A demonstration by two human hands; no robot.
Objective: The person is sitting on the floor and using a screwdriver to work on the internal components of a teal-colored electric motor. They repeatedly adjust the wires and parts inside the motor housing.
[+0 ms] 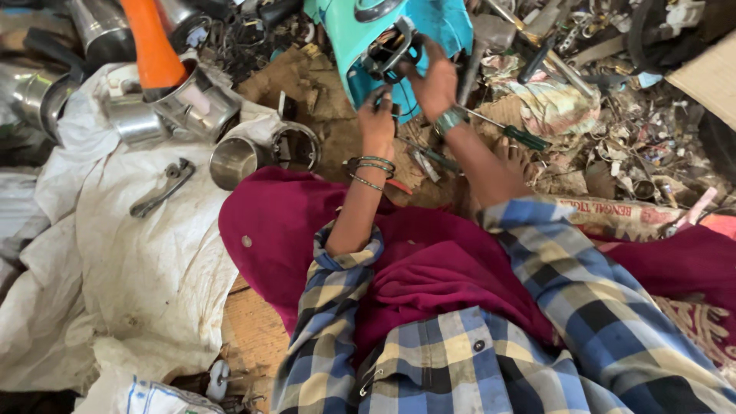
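Plaid sleeves (460,360) nearest, left hand (377,115) pinching turquoise casing (399,38), right hand (435,80) fingers clamped on its black part (389,52)

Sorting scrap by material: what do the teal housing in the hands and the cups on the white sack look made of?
Teal housing: likely moulded plastic, smooth and evenly coloured. Cups: probably steel, with bright mirror-like reflections. White sack: seemingly woven plastic cloth, creased and matte.
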